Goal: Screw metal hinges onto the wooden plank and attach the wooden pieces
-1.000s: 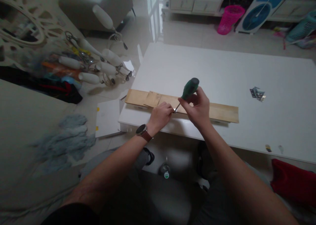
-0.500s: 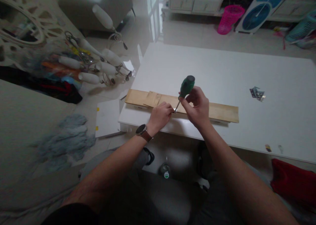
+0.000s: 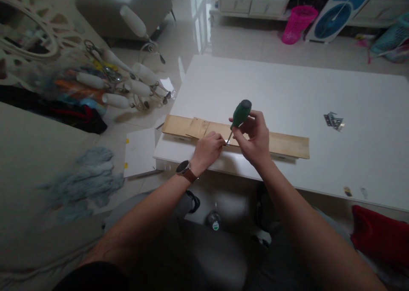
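A long wooden board (image 3: 289, 144) lies along the near edge of the white tabletop (image 3: 287, 97). My right hand (image 3: 255, 139) is closed round the lower handle of a green screwdriver (image 3: 241, 113), tilted with its shaft pointing down at the board's near edge. At its tip is a small shiny metal piece (image 3: 227, 142), perhaps a bracket. The fingers of my left hand (image 3: 208, 150) are pinched together at that metal piece, against the board; they partly cover it. A watch (image 3: 183, 167) is on my left wrist.
Several small metal brackets (image 3: 334, 120) lie on the tabletop at right, with two small bits near its front edge. A white panel (image 3: 140, 152) stands at left. A clear bottle (image 3: 213, 220) is on the floor between my feet. Red cloth (image 3: 380, 235) lies at lower right.
My right hand has shifted slightly and its fingers have moved a little on the screwdriver's handle. My left hand and the board stay in place.
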`<state>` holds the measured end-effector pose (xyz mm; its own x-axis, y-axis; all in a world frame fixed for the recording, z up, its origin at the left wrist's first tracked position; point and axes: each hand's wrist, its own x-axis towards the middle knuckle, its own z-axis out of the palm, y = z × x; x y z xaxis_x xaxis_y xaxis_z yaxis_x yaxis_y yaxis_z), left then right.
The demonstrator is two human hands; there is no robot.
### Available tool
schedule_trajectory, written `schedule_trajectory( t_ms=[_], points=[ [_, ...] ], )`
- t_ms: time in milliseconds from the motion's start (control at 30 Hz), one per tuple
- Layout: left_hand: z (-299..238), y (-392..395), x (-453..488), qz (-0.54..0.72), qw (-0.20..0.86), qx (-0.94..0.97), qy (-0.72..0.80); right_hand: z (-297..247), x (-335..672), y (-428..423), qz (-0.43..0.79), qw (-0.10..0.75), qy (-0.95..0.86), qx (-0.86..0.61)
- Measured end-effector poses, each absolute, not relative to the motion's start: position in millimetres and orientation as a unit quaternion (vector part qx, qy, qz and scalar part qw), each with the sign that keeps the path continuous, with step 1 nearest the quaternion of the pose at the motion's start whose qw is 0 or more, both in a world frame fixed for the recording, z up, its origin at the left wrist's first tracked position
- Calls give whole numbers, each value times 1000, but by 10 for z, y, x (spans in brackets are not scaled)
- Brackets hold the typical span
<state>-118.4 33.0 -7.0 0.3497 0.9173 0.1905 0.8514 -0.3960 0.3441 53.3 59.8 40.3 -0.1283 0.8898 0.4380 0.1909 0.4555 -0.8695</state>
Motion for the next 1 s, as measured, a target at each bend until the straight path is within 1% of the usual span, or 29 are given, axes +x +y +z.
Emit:
schedule_trajectory(
  t_ms=[133, 367, 767, 1000],
  points=[
    [-71, 324, -1177, 179, 92, 814, 546, 414, 540, 598, 325, 515, -683, -402],
    [-93, 338, -1169, 182, 92, 811, 548, 439, 547, 631, 259, 521, -703, -409],
    [-103, 339, -1163, 183, 85, 817, 540, 397, 560, 608, 323, 513, -684, -406],
    [-100, 338, -1164, 179, 88, 816, 542, 429, 558, 627, 277, 515, -688, -429]
  ],
)
